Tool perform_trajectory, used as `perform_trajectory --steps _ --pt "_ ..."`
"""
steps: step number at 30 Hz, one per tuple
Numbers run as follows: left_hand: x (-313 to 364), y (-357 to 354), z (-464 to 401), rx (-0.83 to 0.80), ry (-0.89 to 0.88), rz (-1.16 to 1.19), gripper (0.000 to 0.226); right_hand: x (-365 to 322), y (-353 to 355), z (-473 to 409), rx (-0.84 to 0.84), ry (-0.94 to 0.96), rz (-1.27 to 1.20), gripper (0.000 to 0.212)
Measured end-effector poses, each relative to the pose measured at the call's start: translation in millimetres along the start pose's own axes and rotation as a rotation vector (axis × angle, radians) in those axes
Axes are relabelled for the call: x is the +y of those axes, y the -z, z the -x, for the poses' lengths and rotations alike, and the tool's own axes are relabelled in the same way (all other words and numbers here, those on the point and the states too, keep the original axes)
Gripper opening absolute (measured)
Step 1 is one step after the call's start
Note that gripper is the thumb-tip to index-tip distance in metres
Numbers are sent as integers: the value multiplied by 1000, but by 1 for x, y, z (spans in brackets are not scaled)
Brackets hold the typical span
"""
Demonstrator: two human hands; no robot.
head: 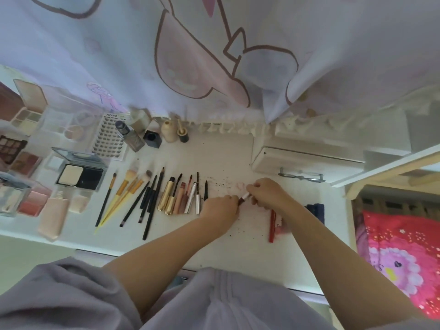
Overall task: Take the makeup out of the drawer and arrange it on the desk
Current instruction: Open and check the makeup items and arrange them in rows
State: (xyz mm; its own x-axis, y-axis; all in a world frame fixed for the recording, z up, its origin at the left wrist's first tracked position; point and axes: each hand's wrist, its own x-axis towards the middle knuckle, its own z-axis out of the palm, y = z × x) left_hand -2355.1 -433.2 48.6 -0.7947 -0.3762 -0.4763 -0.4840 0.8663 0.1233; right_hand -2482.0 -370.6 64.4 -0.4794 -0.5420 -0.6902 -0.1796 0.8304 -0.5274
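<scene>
Both hands meet over the white desk (238, 239) on one small lip stick with a pale cap (244, 196). My left hand (220, 210) grips its dark end; my right hand (266, 192) pinches the pale end. Left of them lies a row of tubes, mascaras and pencils (183, 195), then several brushes (133, 198). Palettes and compacts (81, 173) fill the desk's left side. A red pencil (272, 225) and a pink tube lie under my right forearm. The drawer front is barely visible at the desk's near edge.
Small bottles (152, 136) stand along the back of the desk under a hanging printed curtain (214, 55). A white box with a metal clip (304, 160) sits at the back right. Dark crumbs and pink smears mark the desk near my hands. A dark blue object (316, 210) lies right.
</scene>
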Motion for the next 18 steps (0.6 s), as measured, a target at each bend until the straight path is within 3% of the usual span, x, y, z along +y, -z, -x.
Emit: perform_trajectory --steps 4,6,11,15,18 --pt "-5 7 15 88 -88 -10 31 -4 17 18 -111 85 117 47" --pt "-8 9 25 108 -121 102 31 -6 23 28 -128 125 152 51" --pt "-17 21 43 171 -123 392 32 -13 27 58 -160 212 -117 36" --pt "-27 37 57 163 -166 405 29 -17 28 83 -156 315 -115 18" --pt "-31 46 72 166 -208 350 27 -19 24 100 -146 259 -103 30"
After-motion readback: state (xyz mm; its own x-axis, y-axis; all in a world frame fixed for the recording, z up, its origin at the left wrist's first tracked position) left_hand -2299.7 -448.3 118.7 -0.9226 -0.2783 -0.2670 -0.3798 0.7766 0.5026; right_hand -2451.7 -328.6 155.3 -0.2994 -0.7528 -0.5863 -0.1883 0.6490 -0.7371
